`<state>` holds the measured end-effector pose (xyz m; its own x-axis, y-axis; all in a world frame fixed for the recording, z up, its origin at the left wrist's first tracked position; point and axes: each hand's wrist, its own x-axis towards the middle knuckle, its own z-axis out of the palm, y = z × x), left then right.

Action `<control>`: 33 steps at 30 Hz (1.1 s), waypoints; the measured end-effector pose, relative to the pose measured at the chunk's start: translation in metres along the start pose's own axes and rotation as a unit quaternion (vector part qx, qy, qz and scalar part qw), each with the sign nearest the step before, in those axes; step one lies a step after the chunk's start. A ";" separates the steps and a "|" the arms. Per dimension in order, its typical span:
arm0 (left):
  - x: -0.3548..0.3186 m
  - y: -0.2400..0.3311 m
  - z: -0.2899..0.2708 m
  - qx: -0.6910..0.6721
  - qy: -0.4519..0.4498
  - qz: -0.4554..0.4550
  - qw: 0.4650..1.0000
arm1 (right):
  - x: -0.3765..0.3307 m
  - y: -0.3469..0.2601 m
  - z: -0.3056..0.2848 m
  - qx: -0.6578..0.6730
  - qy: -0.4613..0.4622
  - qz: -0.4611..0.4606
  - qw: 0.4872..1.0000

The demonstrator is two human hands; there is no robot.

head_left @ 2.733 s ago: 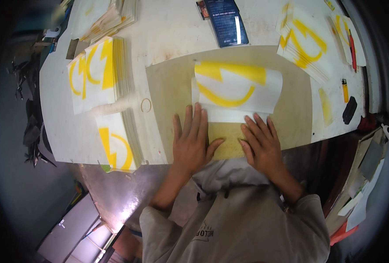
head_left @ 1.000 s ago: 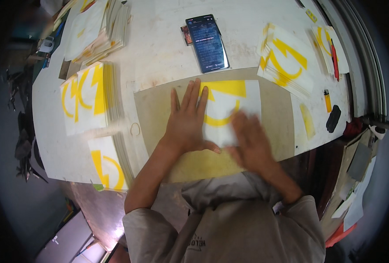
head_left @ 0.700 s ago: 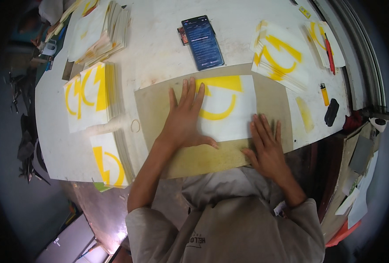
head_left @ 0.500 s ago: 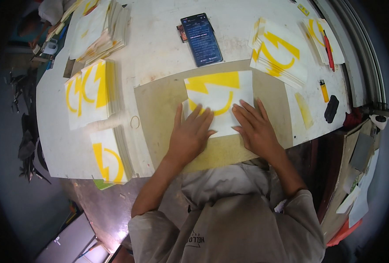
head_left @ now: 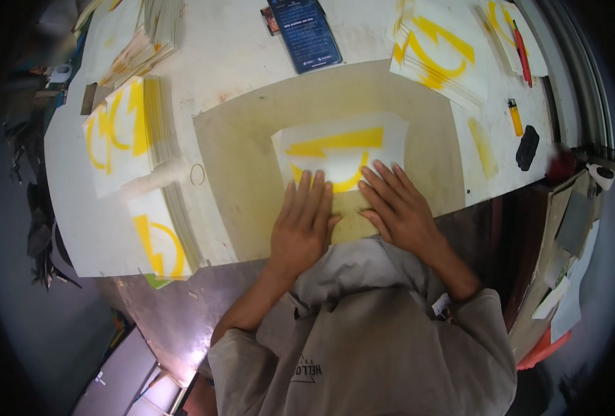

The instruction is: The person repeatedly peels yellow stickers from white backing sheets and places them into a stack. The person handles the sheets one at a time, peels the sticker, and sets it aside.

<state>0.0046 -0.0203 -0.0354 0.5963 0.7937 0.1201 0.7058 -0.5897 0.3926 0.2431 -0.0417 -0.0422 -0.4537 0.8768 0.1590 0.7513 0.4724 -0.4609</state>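
Note:
A white sheet (head_left: 335,163) with a yellow printed pattern lies across the grey-brown mat (head_left: 238,152) in front of me. Its far edge looks blurred, and I cannot tell whether that edge is lifted or flat. My left hand (head_left: 304,218) rests with outstretched fingers on the sheet's near left part. Opposite it, my right hand (head_left: 399,208) lies on the near right part, fingers spread and thumb angled inward. The fingertips of both hands cover bits of the yellow curve. Neither hand grips anything.
Stacks of similar yellow-printed sheets stand at left (head_left: 120,132), near left (head_left: 158,239) and far right (head_left: 439,52). A phone (head_left: 307,38) lies beyond the mat. At right are a yellow lighter (head_left: 515,118), a black object (head_left: 526,148) and a slim red tool (head_left: 522,59).
The view has shifted, so the tabletop sits higher in the picture. The sheet now looks shorter from near to far, with its far edge closer to me on the mat. Both hands stay on it.

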 end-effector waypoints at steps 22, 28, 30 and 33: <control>0.000 -0.005 0.003 -0.040 -0.025 -0.018 0.999 | 0.001 -0.001 0.002 -0.040 -0.030 0.050 0.998; -0.003 -0.009 0.004 -0.050 -0.021 -0.021 0.998 | 0.001 0.001 0.003 -0.052 -0.012 0.043 0.998; -0.007 -0.015 -0.001 -0.040 -0.032 -0.029 0.998 | 0.001 0.003 0.000 -0.058 -0.014 0.043 0.997; -0.008 -0.016 -0.006 -0.031 -0.035 -0.037 0.998 | 0.005 -0.009 0.000 -0.081 -0.007 0.065 0.995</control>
<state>-0.0135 -0.0170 -0.0375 0.5711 0.8205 0.0256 0.7245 -0.5184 0.4542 0.2342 -0.0418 -0.0374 -0.3527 0.9310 0.0943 0.8709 0.3635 -0.3307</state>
